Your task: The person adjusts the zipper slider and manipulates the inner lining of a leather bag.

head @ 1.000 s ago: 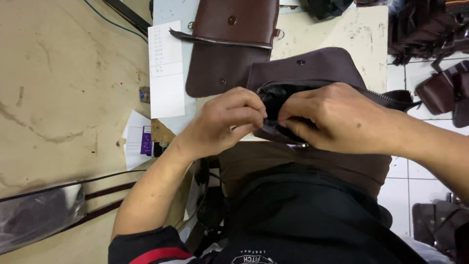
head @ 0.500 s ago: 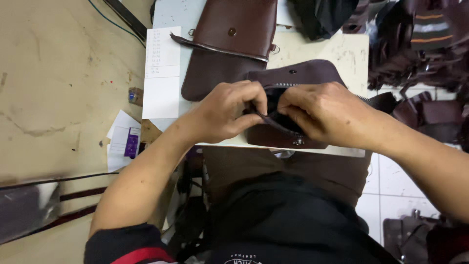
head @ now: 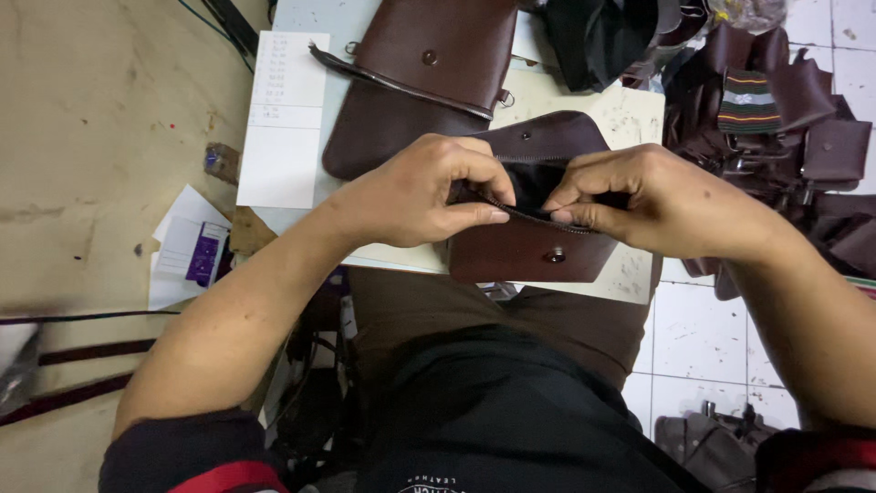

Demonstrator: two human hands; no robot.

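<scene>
brown leather pouch (head: 534, 251) on small table (head: 630, 119), left hand (head: 415, 192) and right hand (head: 652, 201) pinching its zipper edge open, second brown bag (head: 415, 82) behind, white paper sheet (head: 283, 119) at left

Dark brown leather pouch (head: 534, 246) (round snap stud in front) lies flat, mouth open.

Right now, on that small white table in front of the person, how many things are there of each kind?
Brown leather pouches: 2, one held open by the left hand and right hand, one lying behind it
White paper sheets: 1
Black fabric bundles: 1, at the far edge
Total: 4 on the table. The heap of brown pieces at the right is beside it, not counted.
</scene>
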